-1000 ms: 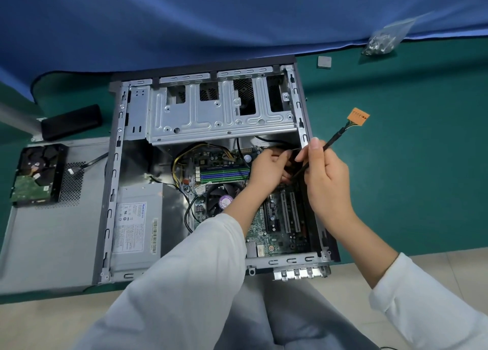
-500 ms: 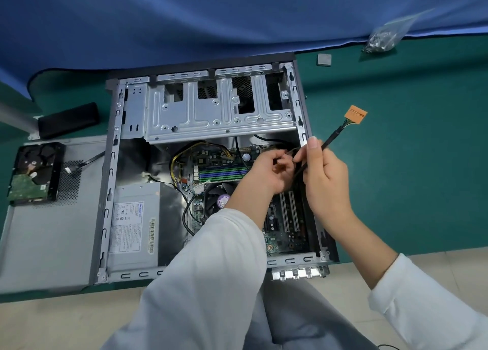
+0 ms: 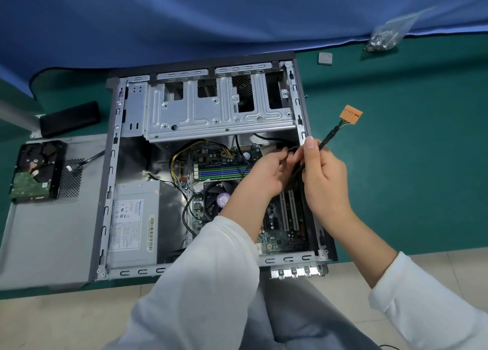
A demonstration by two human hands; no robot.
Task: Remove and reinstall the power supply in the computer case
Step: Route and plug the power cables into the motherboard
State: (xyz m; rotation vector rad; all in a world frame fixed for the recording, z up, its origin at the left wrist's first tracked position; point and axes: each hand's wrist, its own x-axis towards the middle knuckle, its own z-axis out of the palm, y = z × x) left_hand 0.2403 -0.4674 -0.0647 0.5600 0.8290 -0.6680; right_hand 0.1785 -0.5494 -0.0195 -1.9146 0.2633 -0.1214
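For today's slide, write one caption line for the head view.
Right hand holds an orange-tipped cable over the open computer case; left hand pinches wiring inside.

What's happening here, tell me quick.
A person is working inside an open computer case lying flat on a green table. The right hand holds a black cable with an orange plug; the left hand pinches wires beside it. The power supply sits in the case.
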